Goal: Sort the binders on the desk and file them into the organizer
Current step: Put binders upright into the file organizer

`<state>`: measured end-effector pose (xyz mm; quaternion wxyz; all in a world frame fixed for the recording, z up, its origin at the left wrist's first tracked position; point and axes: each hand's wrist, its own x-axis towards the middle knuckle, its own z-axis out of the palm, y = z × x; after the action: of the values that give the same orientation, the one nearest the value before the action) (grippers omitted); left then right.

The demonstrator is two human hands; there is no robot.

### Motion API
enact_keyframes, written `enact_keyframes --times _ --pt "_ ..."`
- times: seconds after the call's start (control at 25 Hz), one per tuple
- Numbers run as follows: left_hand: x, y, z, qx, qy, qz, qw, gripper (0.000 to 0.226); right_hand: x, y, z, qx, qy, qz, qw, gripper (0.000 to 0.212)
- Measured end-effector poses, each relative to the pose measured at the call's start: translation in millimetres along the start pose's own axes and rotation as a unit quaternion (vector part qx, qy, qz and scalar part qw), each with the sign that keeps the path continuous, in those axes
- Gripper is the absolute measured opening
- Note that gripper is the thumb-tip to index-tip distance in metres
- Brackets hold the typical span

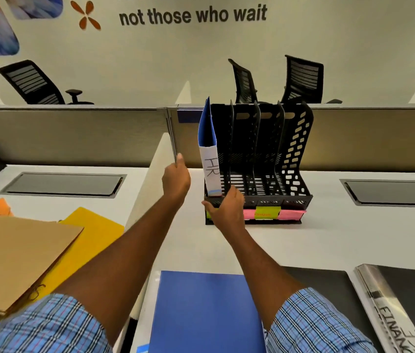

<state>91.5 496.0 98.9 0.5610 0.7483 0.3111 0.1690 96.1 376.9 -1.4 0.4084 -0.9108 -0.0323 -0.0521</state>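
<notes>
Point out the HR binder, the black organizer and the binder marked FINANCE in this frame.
HR binder (pixel 211 171): head view, on the white spine label.
Black organizer (pixel 298 149): head view, on its perforated right side wall.
FINANCE binder (pixel 389 314): head view, on the clear spine near the lettering.

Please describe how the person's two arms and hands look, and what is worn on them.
Both arms wear short sleeves of a blue checked shirt with dark, white and thin red lines: left sleeve, right sleeve. The forearms are bare. The left hand and right hand show no gloves, and I see no watch or rings.
</notes>
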Motion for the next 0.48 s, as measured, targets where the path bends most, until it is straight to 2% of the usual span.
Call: enact_keyframes --times 0.12,0.28,0.4,0.48 --pt "-36 -60 -12 0.170 -0.056 -0.004 0.984 0.045 -38 8 -8 -0.022 0.012 -0.027 0.999 0.065" --pt "-69 -123 -33 0.391 -0.179 -0.031 0.902 0.051 -91 27 -9 -0.063 -0.076 0.032 0.995 0.061" --pt "-85 -150 -49 0.474 -0.210 -0.044 0.854 0.042 -129 43 -7 -0.123 -0.143 0.064 0.980 0.060" --pt "-95 -162 -58 0.493 -0.190 -0.062 0.846 0.038 -152 54 -5 -0.140 -0.182 0.077 0.970 0.060"
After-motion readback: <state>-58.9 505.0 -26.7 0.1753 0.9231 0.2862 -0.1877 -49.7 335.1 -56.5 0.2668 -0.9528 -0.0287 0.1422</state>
